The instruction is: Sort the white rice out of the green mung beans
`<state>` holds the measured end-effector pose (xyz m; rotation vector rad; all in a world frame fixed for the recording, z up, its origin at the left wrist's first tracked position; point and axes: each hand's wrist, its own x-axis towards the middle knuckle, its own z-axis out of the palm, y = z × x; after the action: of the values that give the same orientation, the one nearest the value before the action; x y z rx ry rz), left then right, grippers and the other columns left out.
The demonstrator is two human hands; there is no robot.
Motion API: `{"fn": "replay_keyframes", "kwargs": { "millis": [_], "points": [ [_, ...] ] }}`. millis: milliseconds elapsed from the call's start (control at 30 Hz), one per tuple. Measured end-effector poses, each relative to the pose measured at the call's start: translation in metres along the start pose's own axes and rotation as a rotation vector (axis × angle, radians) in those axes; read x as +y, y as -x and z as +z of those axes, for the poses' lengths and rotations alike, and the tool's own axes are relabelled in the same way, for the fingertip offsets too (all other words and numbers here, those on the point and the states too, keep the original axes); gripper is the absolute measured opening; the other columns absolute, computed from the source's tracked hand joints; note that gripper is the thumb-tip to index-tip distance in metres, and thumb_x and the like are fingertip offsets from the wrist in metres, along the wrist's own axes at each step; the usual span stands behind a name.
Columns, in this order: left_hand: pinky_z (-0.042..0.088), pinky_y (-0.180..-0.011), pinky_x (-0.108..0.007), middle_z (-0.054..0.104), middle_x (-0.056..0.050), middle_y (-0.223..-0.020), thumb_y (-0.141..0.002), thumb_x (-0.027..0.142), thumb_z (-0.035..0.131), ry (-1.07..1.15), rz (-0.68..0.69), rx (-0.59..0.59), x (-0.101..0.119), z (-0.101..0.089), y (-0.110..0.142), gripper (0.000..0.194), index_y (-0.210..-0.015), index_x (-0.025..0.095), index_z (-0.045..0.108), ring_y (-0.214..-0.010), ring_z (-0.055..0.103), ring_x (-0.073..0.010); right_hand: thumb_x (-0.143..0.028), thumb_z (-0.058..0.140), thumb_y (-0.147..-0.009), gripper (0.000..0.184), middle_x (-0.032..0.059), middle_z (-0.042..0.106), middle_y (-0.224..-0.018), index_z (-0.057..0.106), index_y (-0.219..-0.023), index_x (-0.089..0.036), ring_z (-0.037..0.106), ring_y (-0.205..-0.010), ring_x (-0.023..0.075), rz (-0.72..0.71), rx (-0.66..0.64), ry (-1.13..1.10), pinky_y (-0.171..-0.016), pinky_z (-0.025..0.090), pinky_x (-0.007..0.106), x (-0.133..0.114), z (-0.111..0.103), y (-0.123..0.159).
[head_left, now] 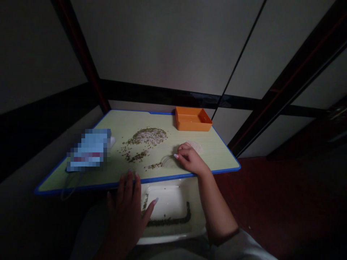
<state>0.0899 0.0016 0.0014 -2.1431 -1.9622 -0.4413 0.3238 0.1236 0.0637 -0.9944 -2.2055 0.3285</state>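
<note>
My right hand point(189, 158) rests on the small table, its fingers curled around a clear, round-edged object point(168, 160), which is hard to make out. Just behind that hand lies a patch of pale, rice-like grains point(195, 146). Small green beans mixed with pale grains form a heap point(149, 136) farther back, and a few trail toward the clear object. My left hand point(127, 206) is held at the table's front edge with fingers stretched and thumb apart, holding nothing. Below it, a white basin point(166, 200) has green beans gathered along its near side.
The light table point(162, 121) has a blue rim. An orange open box point(193, 124) stands at its back right. A blurred blue-and-white packet point(89, 150) lies at the left, with a thin loop hanging over the edge. Pale panels point(168, 47) rise behind; dark red floor point(257, 195) shows at right.
</note>
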Motion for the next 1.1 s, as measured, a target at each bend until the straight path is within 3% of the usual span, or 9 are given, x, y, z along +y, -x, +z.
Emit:
{"fn": "replay_keyframes", "kwargs": {
  "millis": [533, 1100],
  "points": [
    [0.018, -0.114, -0.063, 0.019, -0.019, -0.159, -0.086, 0.047, 0.036, 0.000, -0.009, -0.006, 0.0021, -0.0016, -0.0009, 0.076, -0.149, 0.009, 0.013, -0.148, 0.010, -0.0331, -0.024, 0.051, -0.090, 0.030, 0.0033, 0.056, -0.076, 0.054, -0.060, -0.019, 0.049, -0.080, 0.0175, 0.112, 0.041, 0.078, -0.077, 0.039, 0.032, 0.0034, 0.0002, 0.0016],
    [0.018, -0.114, -0.063, 0.019, -0.018, -0.159, -0.086, 0.047, 0.035, 0.018, -0.009, -0.005, 0.0031, -0.0037, -0.0001, 0.076, -0.149, 0.010, 0.012, -0.147, 0.012, -0.0341, -0.025, 0.050, -0.091, 0.028, 0.0043, 0.058, -0.077, 0.056, -0.064, -0.019, 0.048, -0.082, 0.0183, 0.134, 0.039, 0.138, -0.078, 0.039, 0.033, 0.0022, 0.0041, 0.0002]
  ]
}}
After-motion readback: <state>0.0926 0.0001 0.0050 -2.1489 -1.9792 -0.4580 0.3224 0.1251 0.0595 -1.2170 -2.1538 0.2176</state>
